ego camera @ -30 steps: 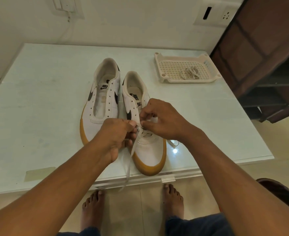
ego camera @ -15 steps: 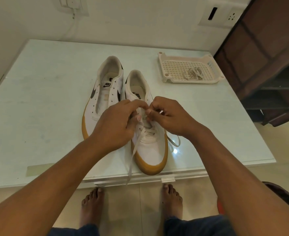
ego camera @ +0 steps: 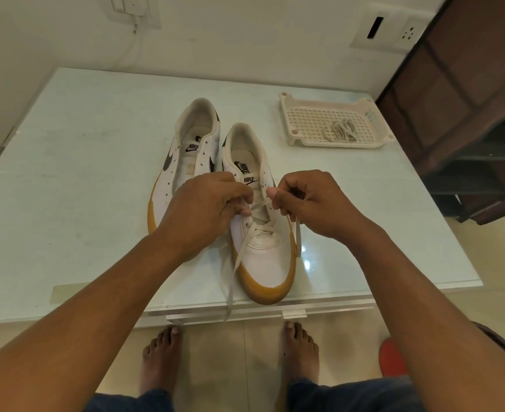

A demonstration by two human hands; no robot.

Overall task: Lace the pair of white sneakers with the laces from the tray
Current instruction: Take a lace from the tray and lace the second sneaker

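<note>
Pale glass table [ego camera: 67,203] against cream wall [ego camera: 245,34], tiled floor [ego camera: 245,367], left hand [ego camera: 203,209] and right hand [ego camera: 307,200] each pinching lace [ego camera: 238,258]

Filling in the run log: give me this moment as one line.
stage: lacing nearer sneaker, lowest eyelets crossed | left hand: pinches lace | right hand: pinches lace | farther sneaker: unlaced | tray: second lace

1. "NIKE" with a swoosh, black print, inside the left sneaker [ego camera: 206,150], toward its 12 o'clock end.
2. "NIKE", black, on the insole of the right sneaker [ego camera: 264,254], at 4 o'clock of the left sneaker.
3. "NIKE" with a swoosh on the right sneaker's tongue label, at 6 o'clock of item 2.
</note>
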